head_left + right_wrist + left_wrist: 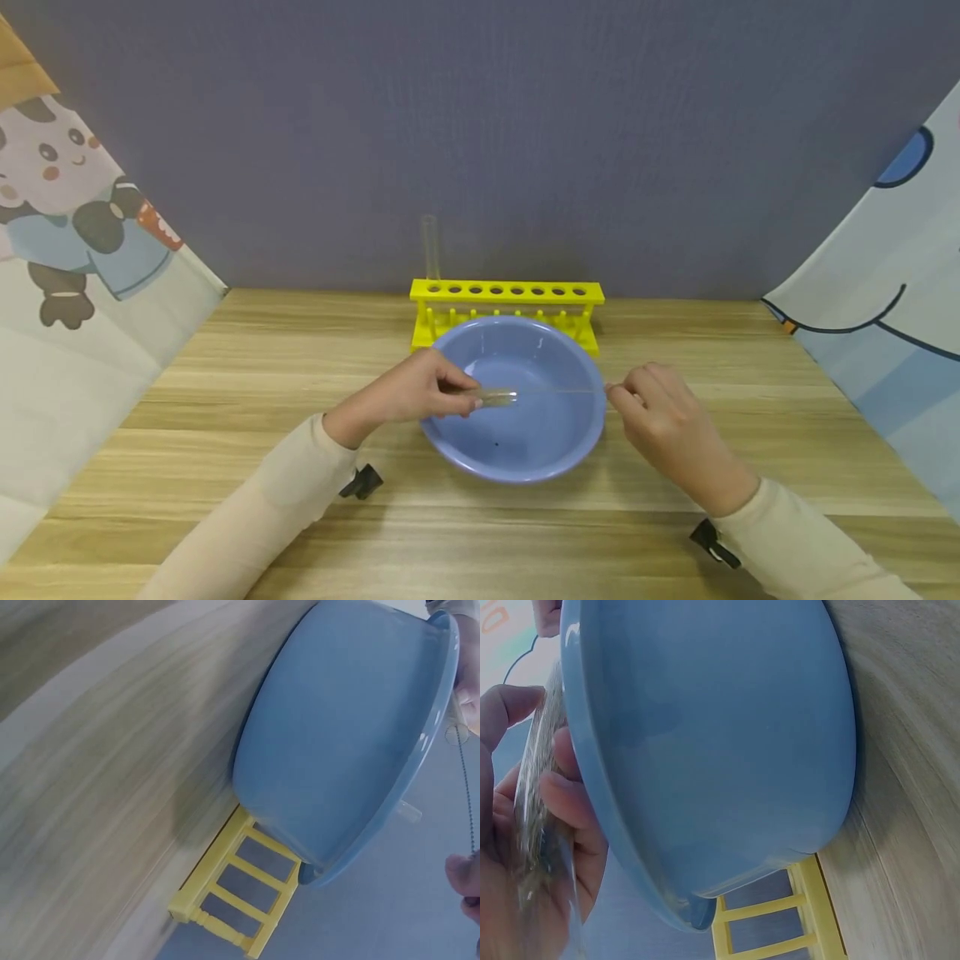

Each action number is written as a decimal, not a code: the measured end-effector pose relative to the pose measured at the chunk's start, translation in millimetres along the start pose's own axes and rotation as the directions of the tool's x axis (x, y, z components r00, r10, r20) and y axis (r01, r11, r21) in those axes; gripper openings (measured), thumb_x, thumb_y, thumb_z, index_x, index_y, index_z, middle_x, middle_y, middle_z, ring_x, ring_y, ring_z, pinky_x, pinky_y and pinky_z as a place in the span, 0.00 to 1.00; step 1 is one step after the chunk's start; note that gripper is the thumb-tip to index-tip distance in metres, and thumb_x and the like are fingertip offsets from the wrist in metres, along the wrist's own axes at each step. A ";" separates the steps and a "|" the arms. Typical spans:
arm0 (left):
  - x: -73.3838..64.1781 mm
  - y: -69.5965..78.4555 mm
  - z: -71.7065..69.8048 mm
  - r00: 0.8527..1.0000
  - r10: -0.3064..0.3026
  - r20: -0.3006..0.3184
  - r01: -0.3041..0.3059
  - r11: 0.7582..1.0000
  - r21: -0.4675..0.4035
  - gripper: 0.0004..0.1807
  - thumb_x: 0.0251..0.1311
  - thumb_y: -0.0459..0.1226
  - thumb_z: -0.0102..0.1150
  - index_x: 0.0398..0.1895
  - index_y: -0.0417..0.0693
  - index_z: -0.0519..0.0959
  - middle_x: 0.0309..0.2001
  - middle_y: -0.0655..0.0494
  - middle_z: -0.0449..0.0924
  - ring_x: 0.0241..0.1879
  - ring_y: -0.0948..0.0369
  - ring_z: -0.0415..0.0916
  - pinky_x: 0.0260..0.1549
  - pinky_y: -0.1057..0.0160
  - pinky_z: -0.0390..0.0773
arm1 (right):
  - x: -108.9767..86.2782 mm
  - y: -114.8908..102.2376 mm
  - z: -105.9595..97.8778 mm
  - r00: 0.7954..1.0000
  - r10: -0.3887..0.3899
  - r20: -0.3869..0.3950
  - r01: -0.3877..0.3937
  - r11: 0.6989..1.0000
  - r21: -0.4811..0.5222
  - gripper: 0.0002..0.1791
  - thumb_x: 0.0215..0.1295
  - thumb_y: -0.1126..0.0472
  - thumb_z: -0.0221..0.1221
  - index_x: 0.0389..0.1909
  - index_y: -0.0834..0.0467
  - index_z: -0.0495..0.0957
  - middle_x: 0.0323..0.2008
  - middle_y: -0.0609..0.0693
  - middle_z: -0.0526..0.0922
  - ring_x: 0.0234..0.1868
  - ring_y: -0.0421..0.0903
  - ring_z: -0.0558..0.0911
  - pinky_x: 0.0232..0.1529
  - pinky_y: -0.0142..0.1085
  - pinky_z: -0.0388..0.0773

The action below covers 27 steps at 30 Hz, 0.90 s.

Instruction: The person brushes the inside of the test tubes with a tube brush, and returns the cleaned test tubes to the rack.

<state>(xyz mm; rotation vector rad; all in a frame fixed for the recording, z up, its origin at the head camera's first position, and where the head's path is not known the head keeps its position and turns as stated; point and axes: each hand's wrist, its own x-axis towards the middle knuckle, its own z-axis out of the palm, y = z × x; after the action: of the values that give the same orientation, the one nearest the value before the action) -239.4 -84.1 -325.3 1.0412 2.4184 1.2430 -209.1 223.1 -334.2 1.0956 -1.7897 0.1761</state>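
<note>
Over the blue basin [551,437], my left hand [420,390] grips a clear test tube [500,397], which lies nearly level with its mouth to the right. Brush bristles [547,742] show through the glass in the left wrist view. From the tube's mouth a thin twisted wire handle [466,787] of the test tube brush runs rightward. My right hand [663,421] pinches the far end of this wire, just beyond the basin's right rim. A little water seems to lie in the basin, with a small dark speck near its front.
Behind the basin stands a yellow test tube rack [594,292], with another clear test tube [431,250] upright in its leftmost hole. All rests on a wooden table [300,358] before a grey-blue wall panel [510,142]. Cartoon-printed cloths hang at both sides.
</note>
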 end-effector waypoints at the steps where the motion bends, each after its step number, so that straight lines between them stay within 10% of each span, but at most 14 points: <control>1: 0.0 0.4 0.8 1.000 0.002 -0.006 -0.002 1.000 0.012 0.09 0.54 0.33 0.63 0.37 0.38 0.86 0.22 0.56 0.82 0.19 0.70 0.69 0.18 0.73 0.71 | -0.1 -0.2 0.1 1.000 0.002 0.011 -0.003 1.000 0.008 0.18 0.61 0.74 0.37 0.23 0.68 0.76 0.19 0.54 0.67 0.20 0.50 0.66 0.19 0.39 0.65; 15: 0.6 0.6 6.5 0.995 0.082 -0.052 -0.071 0.981 0.179 0.07 0.54 0.35 0.64 0.35 0.45 0.86 0.21 0.64 0.79 0.17 0.73 0.66 0.17 0.73 0.70 | 6.2 -1.8 -1.4 0.977 0.085 0.197 -0.110 0.987 0.119 0.16 0.32 0.83 0.55 0.23 0.63 0.75 0.20 0.49 0.64 0.23 0.45 0.63 0.22 0.35 0.62; 27: 1.6 2.0 12.0 0.977 0.183 -0.105 -0.148 0.949 0.279 0.08 0.52 0.34 0.64 0.36 0.44 0.87 0.25 0.59 0.82 0.20 0.75 0.70 0.20 0.73 0.75 | 21.4 1.6 -1.2 0.924 0.164 0.346 -0.256 0.937 0.239 0.21 0.30 0.82 0.65 0.18 0.54 0.71 0.19 0.43 0.68 0.23 0.40 0.67 0.22 0.32 0.69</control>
<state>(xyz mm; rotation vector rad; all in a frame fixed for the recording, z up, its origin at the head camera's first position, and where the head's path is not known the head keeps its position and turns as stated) -233.7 -74.8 -330.9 1.3002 2.7062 1.0792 -211.7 211.9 -316.0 1.1764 -2.2312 0.4135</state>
